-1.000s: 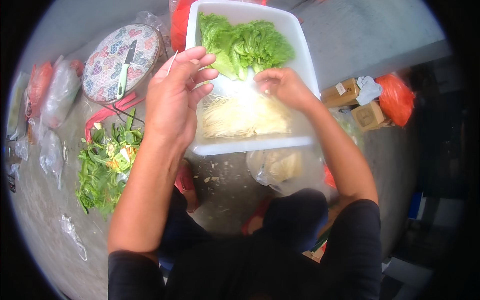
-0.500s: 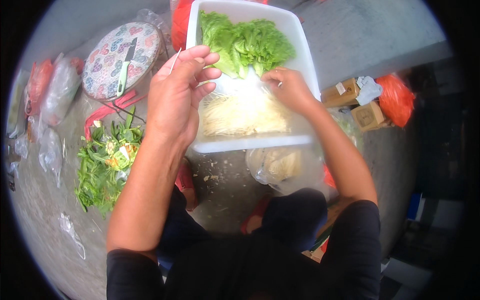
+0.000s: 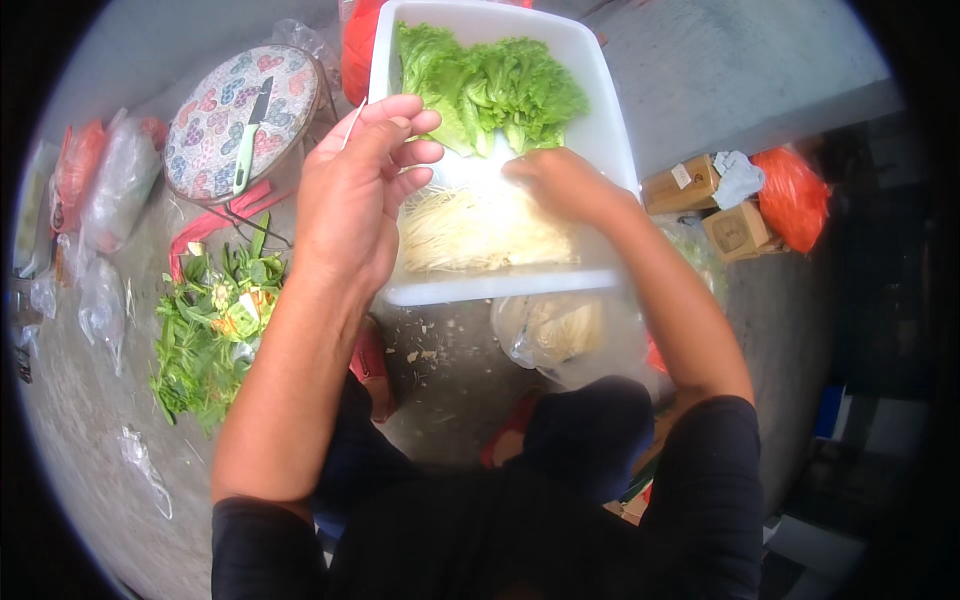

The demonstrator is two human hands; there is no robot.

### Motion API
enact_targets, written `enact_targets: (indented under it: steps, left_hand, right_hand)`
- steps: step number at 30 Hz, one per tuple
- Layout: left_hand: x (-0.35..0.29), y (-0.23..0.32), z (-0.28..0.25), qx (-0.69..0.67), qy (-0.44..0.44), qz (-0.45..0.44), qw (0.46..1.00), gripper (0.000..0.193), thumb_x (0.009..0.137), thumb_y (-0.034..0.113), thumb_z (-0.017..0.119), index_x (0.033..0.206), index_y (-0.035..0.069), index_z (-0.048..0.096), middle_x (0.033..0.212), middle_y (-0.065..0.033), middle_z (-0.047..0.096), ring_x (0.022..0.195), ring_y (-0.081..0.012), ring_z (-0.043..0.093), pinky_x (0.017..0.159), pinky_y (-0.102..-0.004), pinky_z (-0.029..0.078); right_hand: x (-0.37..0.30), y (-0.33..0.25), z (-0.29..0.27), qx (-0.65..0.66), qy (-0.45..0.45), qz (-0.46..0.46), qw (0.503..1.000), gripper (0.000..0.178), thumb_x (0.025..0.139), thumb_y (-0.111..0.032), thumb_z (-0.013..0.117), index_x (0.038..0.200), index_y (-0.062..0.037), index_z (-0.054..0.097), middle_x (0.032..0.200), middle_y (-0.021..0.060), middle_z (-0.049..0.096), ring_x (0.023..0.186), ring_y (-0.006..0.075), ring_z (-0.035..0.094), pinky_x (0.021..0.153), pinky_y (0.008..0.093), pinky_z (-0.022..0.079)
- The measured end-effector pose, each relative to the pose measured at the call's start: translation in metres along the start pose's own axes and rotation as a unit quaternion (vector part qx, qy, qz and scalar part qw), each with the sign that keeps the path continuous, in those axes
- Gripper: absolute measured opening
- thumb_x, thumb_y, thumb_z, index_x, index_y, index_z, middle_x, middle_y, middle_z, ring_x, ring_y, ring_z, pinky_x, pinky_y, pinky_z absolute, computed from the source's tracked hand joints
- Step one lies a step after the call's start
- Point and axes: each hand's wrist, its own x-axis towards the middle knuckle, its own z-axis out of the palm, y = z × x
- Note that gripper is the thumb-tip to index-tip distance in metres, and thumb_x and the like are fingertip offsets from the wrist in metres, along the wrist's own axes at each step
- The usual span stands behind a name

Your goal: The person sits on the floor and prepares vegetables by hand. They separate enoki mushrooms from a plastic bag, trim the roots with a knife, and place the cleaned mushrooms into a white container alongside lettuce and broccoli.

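A white plastic tub [image 3: 612, 130] holds green leaf lettuce [image 3: 530, 92] at its far end and a bed of pale enoki mushrooms [image 3: 490, 230] at the near end. Over the tub's left side is my left hand [image 3: 365, 180], thumb pressed to the forefinger and the other fingers loosely bent. A thin white enoki mushroom strand [image 3: 352, 124] sticks out of that pinch. My right hand [image 3: 565, 182] is inside the tub, its fingers curled down at the mushrooms' far edge, just below the lettuce. Its fingertips are hidden, so what they hold does not show.
On the left, a round stool [image 3: 200, 135] with a heart-patterned top bears a green-handled knife [image 3: 247, 150]. Vegetable trimmings [image 3: 215, 330] lie on the floor below it. A clear bag of mushrooms [image 3: 555, 330] sits under the tub's near edge. Cardboard boxes [image 3: 680, 185] stand at right.
My right hand has shifted slightly left and its fingers have turned down and inward. My left hand stays in place with the strand.
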Motion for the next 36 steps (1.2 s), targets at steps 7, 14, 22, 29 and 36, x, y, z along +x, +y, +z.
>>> enact_targets:
  steps: [7,14,22,29,36]
  left_hand:
    - [0.0,-0.006,0.005,0.009,-0.004,-0.001,1.0,0.023,0.085,0.008,0.054,0.105,-0.002,0.057,0.093,-0.0098,0.063,0.072,-0.0128,0.059,0.065,-0.0237,0.049]
    - [-0.002,-0.01,0.012,0.018,-0.013,-0.017,1.0,0.021,0.085,0.009,0.054,0.104,-0.001,0.058,0.093,-0.0098,0.063,0.071,-0.0124,0.059,0.065,-0.0237,0.049]
    - [-0.007,-0.013,0.019,0.022,-0.018,-0.015,0.999,0.021,0.086,0.008,0.053,0.104,-0.001,0.057,0.092,-0.0097,0.063,0.071,-0.0123,0.059,0.065,-0.0234,0.048]
    - [-0.007,-0.017,0.018,0.024,-0.031,-0.012,0.999,0.022,0.085,0.009,0.054,0.104,-0.002,0.057,0.093,-0.01,0.063,0.071,-0.0123,0.058,0.065,-0.0229,0.048]
    - [-0.006,-0.012,0.014,0.023,-0.023,-0.008,0.999,0.021,0.085,0.008,0.054,0.103,-0.002,0.057,0.093,-0.0102,0.063,0.071,-0.0123,0.059,0.065,-0.0234,0.048]
  right_hand:
    - [0.006,-0.009,0.01,0.099,-0.02,-0.056,0.993,0.03,0.082,0.001,0.049,0.107,-0.0071,0.064,0.108,0.0145,0.062,0.098,0.0286,0.058,0.088,0.0348,0.044]
    - [-0.017,0.003,-0.016,0.07,0.003,0.045,0.997,0.03,0.076,-0.001,0.052,0.102,-0.007,0.066,0.099,0.0151,0.065,0.094,0.0267,0.06,0.084,0.0335,0.046]
    - [-0.035,-0.006,-0.01,0.056,-0.003,-0.052,0.997,0.026,0.07,-0.011,0.065,0.096,-0.0094,0.066,0.095,0.0085,0.065,0.09,0.0251,0.06,0.078,0.0351,0.047]
    - [-0.019,-0.025,0.004,-0.01,0.021,-0.007,1.0,0.016,0.07,-0.021,0.068,0.082,-0.0108,0.065,0.079,0.0081,0.064,0.079,0.0284,0.061,0.067,0.0387,0.046]
    - [-0.018,-0.004,0.007,0.031,0.056,-0.054,0.996,0.018,0.071,-0.014,0.065,0.088,-0.0099,0.067,0.08,0.009,0.065,0.076,0.0277,0.061,0.07,0.0374,0.048]
